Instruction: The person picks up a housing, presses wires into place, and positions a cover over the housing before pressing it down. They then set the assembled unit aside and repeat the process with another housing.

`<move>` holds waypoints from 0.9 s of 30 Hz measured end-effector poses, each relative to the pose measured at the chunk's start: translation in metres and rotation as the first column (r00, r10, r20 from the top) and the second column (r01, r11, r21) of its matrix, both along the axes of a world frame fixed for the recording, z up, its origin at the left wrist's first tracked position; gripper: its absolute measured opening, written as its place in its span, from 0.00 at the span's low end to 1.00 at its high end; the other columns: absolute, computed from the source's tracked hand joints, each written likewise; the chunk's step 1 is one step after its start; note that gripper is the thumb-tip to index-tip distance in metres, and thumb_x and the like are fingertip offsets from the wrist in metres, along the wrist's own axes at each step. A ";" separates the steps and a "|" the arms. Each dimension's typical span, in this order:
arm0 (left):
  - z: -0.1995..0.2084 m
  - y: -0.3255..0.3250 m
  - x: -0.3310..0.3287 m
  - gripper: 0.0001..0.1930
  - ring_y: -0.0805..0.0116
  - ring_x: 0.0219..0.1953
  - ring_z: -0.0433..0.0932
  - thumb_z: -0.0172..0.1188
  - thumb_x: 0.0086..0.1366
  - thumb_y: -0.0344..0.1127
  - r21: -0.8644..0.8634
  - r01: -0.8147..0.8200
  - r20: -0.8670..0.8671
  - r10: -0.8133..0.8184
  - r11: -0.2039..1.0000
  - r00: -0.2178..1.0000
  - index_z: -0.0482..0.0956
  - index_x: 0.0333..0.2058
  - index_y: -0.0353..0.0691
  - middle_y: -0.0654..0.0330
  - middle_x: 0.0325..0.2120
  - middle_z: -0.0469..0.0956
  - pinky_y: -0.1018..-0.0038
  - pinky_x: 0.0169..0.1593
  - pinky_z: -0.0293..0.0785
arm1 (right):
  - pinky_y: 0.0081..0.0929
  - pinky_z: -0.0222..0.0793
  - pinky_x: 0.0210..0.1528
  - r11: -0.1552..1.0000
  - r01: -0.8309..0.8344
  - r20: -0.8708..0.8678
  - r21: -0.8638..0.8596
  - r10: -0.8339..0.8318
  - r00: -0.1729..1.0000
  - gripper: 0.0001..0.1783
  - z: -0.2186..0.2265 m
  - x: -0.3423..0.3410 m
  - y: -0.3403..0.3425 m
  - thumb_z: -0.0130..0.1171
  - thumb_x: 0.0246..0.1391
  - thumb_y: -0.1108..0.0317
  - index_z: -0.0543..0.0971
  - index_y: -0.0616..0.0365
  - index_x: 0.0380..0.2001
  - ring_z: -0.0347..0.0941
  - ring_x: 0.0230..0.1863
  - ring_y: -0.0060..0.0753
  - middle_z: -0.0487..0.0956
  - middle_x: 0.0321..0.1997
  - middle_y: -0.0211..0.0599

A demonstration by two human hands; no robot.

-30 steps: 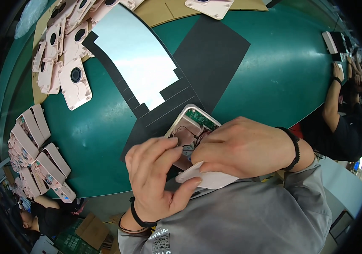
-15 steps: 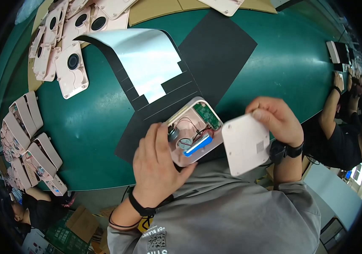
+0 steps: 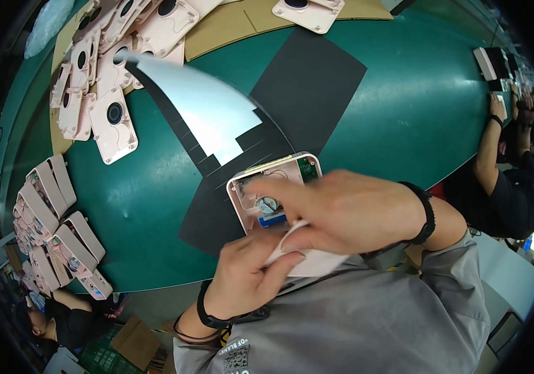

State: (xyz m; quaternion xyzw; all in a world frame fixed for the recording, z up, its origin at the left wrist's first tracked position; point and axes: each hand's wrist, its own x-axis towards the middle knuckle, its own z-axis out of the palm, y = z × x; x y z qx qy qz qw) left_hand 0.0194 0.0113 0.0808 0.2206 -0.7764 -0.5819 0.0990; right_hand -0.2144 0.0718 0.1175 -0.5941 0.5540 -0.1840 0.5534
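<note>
A pale pink housing [image 3: 236,201] lies open side up in front of me. Inside it show a green circuit board [image 3: 307,168], a round component [image 3: 267,204], thin wires and a blue block [image 3: 272,220]. At its near edge, my left hand [image 3: 242,274] pinches a flat pale pink cover panel [image 3: 320,263] by one end, thumb on top. My right hand [image 3: 357,209] grips the panel too, its thumb pressed against it. The right index finger stretches over the housing's interior, blurred by motion, and hides part of it. Whether that fingertip touches anything I cannot tell.
Under the housing lie dark mats [image 3: 314,81], with a curled silvery sheet [image 3: 198,103] behind. Pink panels with black round parts [image 3: 114,121] pile at the far left on cardboard [image 3: 223,37]. Several pink housings [image 3: 80,243] stand at the left edge. Other people sit at both sides.
My right hand has brought the panel leftward to the housing's near side. My left hand has let go of the housing and taken the panel's end. The housing has turned slightly.
</note>
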 end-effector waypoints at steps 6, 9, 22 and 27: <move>-0.032 0.008 0.030 0.13 0.67 0.32 0.87 0.76 0.62 0.29 0.250 -0.305 -0.141 0.346 0.919 0.928 0.86 0.43 0.30 0.53 0.34 0.88 0.75 0.37 0.79 | 0.33 0.75 0.35 0.867 0.376 0.134 -0.328 -0.351 0.927 0.13 -0.025 -0.020 0.039 0.69 0.61 0.70 0.83 0.64 0.46 0.81 0.33 0.38 0.84 0.34 0.39; -0.036 0.008 0.031 0.13 0.72 0.32 0.86 0.76 0.62 0.29 0.358 -0.286 -0.043 0.321 0.889 0.946 0.86 0.42 0.30 0.55 0.33 0.89 0.78 0.37 0.79 | 0.28 0.73 0.35 0.830 0.511 0.193 -0.224 -0.476 0.858 0.08 -0.035 -0.004 0.046 0.68 0.61 0.73 0.84 0.65 0.41 0.80 0.32 0.32 0.83 0.33 0.38; -0.043 -0.020 0.025 0.09 0.73 0.22 0.75 0.63 0.74 0.32 0.244 -0.307 -0.010 0.318 0.920 0.948 0.84 0.40 0.29 0.58 0.23 0.81 0.75 0.29 0.70 | 0.21 0.72 0.34 0.524 0.850 0.359 -0.060 -0.783 0.508 0.06 -0.050 0.015 0.044 0.70 0.60 0.77 0.86 0.66 0.40 0.79 0.34 0.21 0.83 0.36 0.36; -0.042 -0.020 0.019 0.10 0.71 0.22 0.75 0.62 0.74 0.32 0.261 -0.308 0.011 0.316 0.915 0.949 0.83 0.39 0.29 0.58 0.23 0.79 0.75 0.28 0.69 | 0.19 0.71 0.33 0.590 0.789 0.229 -0.169 -0.755 0.614 0.09 -0.053 -0.001 0.047 0.70 0.59 0.79 0.86 0.66 0.43 0.77 0.33 0.19 0.82 0.36 0.35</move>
